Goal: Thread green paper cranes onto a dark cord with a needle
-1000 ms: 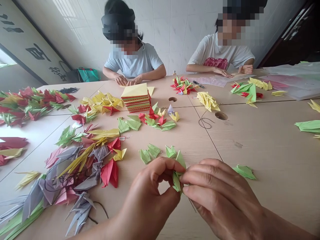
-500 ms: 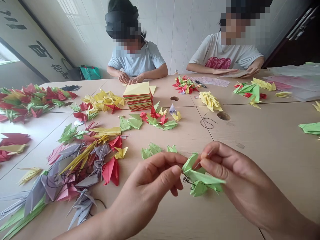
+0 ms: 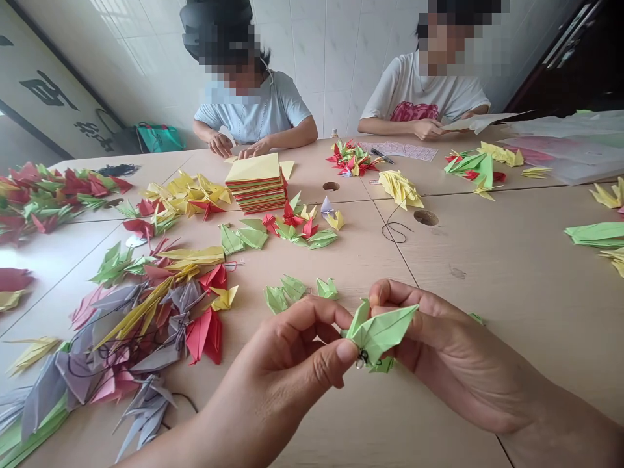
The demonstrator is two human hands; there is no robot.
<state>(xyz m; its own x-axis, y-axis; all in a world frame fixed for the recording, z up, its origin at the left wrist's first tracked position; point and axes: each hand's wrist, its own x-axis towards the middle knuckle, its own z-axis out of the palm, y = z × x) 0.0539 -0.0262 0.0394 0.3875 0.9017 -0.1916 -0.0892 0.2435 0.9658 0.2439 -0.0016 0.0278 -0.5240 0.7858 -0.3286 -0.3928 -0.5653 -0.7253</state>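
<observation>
A folded light-green paper crane (image 3: 383, 335) is held up between both hands just above the table. My left hand (image 3: 305, 370) pinches its left end between thumb and fingers. My right hand (image 3: 433, 344) is closed at the crane's far side, thumb and index finger together behind a raised wing; whether a needle is still in them is hidden. A looped black thread (image 3: 362, 356) hangs under the crane by my left thumb. More green folded paper shows below the crane, partly covered. Beyond my left hand lie several green cranes (image 3: 292, 289).
Strung grey, pink and yellow cranes (image 3: 141, 325) are heaped at left. A stack of coloured paper squares (image 3: 256, 185) stands mid-table, with a yellow bundle (image 3: 400, 188) trailing black thread to its right. Two people (image 3: 253, 110) sit opposite, their hands on paper.
The green crane has turned, its wing now covering my right fingertips. The thin needle seen in my right fingers is now hidden. Across the table, the right-hand person has lifted a sheet.
</observation>
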